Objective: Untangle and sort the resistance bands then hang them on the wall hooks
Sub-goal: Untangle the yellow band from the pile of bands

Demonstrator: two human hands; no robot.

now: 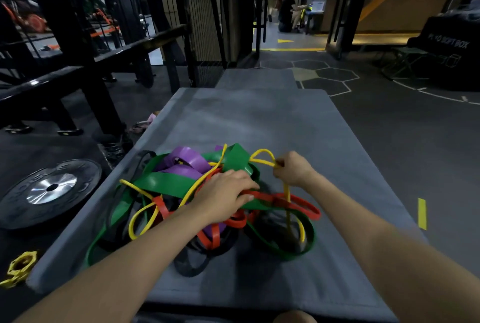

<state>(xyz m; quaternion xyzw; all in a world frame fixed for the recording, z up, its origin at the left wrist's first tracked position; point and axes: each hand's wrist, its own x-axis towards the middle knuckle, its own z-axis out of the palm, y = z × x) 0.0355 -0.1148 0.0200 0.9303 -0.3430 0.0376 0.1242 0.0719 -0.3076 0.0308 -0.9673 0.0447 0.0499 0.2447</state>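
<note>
Right now the right hand (293, 169) is curled into a fist around a thin yellow rubber band (262, 157), pinching it where a small loop stands up beyond the fingers and a strand drops down below the wrist. Just beside it, the left hand (226, 192) lies palm-down on the tangled heap of resistance bands (181, 192), its fingers bent over a red rubber band (298, 203) and a wide green rubber band (166, 183); whether they actually grip either one cannot be told. Wide purple bands (189, 161) sit at the far side of the heap, and black bands (192, 263) show beneath it at the near edge. The whole heap rests on a grey padded box top (259, 120). On the dark floor to the left lie a black weight plate with a silver hub (52, 190) and, nearer, a yellow plastic barbell collar (19, 268).
</note>
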